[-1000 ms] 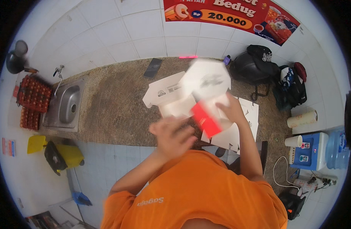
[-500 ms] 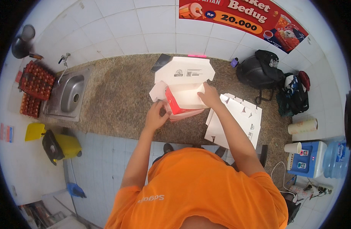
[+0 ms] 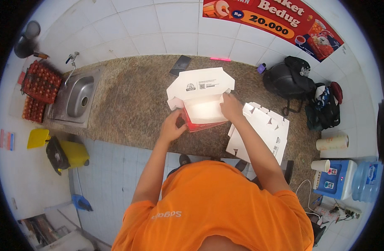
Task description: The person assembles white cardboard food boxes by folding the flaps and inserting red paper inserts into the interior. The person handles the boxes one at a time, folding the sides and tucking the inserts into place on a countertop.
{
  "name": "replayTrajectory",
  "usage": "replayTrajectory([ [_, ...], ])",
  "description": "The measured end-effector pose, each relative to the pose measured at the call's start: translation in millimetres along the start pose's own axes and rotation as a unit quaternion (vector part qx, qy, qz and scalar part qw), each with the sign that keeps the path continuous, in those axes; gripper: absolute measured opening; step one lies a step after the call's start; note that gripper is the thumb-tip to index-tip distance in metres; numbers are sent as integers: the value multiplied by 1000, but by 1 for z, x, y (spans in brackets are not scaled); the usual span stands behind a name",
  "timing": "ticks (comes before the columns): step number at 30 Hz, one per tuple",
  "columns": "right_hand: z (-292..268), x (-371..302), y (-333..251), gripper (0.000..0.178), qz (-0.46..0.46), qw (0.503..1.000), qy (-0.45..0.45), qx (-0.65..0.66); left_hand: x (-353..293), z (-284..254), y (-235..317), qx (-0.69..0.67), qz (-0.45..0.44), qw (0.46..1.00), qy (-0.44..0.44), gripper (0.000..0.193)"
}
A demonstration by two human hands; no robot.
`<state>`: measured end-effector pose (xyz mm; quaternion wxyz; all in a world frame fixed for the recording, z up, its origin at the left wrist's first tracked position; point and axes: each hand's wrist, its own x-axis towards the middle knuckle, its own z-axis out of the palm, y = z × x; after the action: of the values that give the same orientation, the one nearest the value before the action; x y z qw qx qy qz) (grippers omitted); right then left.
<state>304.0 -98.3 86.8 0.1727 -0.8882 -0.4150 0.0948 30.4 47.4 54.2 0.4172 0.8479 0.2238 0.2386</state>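
A takeaway carton (image 3: 203, 113), red outside and white inside, stands on the counter in front of me. Its white lid (image 3: 200, 80) is raised, tilted away from me, with small dark print on it. My left hand (image 3: 173, 126) grips the carton's near left corner, fingers bent against the red side. On the right, my right hand (image 3: 232, 108) pinches the carton's right wall, thumb on the inner side. Beside my right forearm lies a stack of flat white carton blanks (image 3: 258, 131), partly covered by that arm.
A dark flat phone-like object (image 3: 180, 65) and a pink strip (image 3: 220, 59) lie near the wall. Left is a steel sink (image 3: 80, 100) beside egg trays (image 3: 41, 83). A black bag (image 3: 284, 79) and a blue water dispenser (image 3: 336, 178) stand at right.
The carton has straightened and settled between my hands; its left red side shows less. The lid has shifted toward me, uncovering more of the dark flat object. Both hands keep their hold.
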Motion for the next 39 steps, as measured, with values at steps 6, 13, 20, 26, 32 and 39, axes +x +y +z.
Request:
replayTrajectory([
  [6,12,12,-1,33,31,999,-31,-31,0,11,-4,-82,-45,996,6,45],
  [13,13,10,-1,27,32,999,-3,30,-31,34,13,-15,33,997,73,57],
  [20,15,7,-12,27,71,997,-20,-9,-36,40,12,-69,-6,995,69,39],
  [26,20,-5,-11,51,48,998,-21,-31,-30,44,21,-68,-61,992,90,43],
  [32,6,-30,42,58,-3,973,64,222,-25,43,3,-19,20,994,101,58],
  [39,-54,-182,129,61,-37,972,-230,25,-29,44,3,-68,-26,995,66,58],
])
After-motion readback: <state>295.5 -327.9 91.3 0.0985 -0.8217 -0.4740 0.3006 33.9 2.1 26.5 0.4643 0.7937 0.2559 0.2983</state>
